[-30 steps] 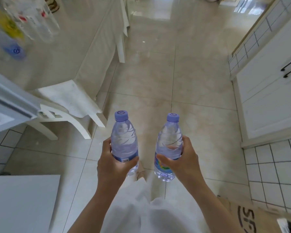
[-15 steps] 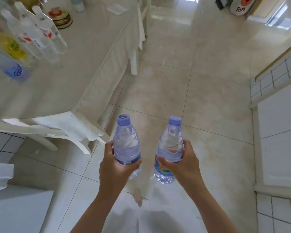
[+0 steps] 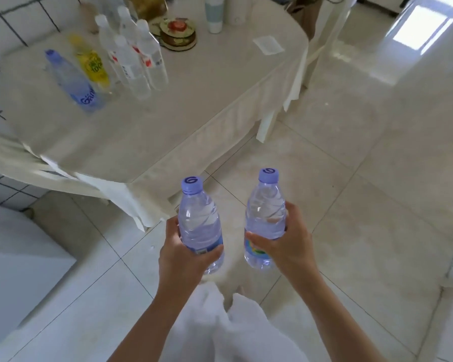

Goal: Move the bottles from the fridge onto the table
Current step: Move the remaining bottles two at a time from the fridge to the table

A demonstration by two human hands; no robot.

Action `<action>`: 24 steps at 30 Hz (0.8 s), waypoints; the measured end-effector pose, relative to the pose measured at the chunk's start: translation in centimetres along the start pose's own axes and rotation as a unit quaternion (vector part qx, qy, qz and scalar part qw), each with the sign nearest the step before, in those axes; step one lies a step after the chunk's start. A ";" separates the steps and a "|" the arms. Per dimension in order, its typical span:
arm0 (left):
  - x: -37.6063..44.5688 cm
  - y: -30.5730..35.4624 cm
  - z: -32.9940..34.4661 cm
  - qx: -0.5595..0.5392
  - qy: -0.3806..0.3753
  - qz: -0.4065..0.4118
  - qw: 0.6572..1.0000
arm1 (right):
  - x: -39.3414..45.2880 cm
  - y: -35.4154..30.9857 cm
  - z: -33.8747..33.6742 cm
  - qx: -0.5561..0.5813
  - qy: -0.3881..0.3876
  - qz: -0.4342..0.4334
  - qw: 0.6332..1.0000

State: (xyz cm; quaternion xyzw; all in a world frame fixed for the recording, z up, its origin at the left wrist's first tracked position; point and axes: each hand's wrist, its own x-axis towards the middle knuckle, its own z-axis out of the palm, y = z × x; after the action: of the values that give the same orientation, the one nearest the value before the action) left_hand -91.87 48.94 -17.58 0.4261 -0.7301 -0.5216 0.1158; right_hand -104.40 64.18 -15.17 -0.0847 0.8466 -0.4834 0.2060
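Left hand (image 3: 186, 253): closed around the left bottle (image 3: 199, 223), held upright.
Right hand (image 3: 289, 244): closed around the right bottle (image 3: 265, 218), upright over the floor.
Change: the table (image 3: 147, 137) now lies nearer and fuller in view than a second ago; delivery approaches.
Surroundings: standing bottles (image 3: 120, 64) far left, tin (image 3: 177, 33) beyond.
Obstruction: none visible; near tabletop bare.

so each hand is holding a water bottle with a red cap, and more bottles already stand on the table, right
Not quite: the caps are purple, not red, as the head view shows. The left hand holds one water bottle and the right hand another; more bottles do stand on the table.
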 end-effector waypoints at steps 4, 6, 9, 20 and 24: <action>3.2 0.9 0.1 -0.011 0.050 -0.024 0.998 | 5.4 -1.6 1.1 0.005 -0.040 -0.007 0.999; 5.4 1.0 -0.3 -0.016 0.071 -0.040 0.997 | 8.1 -2.7 2.4 -0.003 -0.066 -0.014 0.998; 9.6 1.5 -1.2 -0.024 0.106 -0.054 0.993 | 12.2 -4.7 4.8 -0.029 -0.095 -0.032 0.995; 26.0 4.4 -7.8 -0.045 0.193 -0.094 0.976 | 25.4 -14.3 15.6 -0.081 -0.175 -0.068 0.979; 29.2 4.6 -8.7 -0.048 0.224 -0.109 0.967 | 29.2 -16.3 18.5 -0.097 -0.243 -0.084 0.961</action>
State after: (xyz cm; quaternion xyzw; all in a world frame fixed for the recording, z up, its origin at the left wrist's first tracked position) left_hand -106.66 21.87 -17.87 0.6030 -0.6088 -0.4564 0.2396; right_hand -123.63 31.17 -17.32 -0.2902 0.8037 -0.3789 0.3554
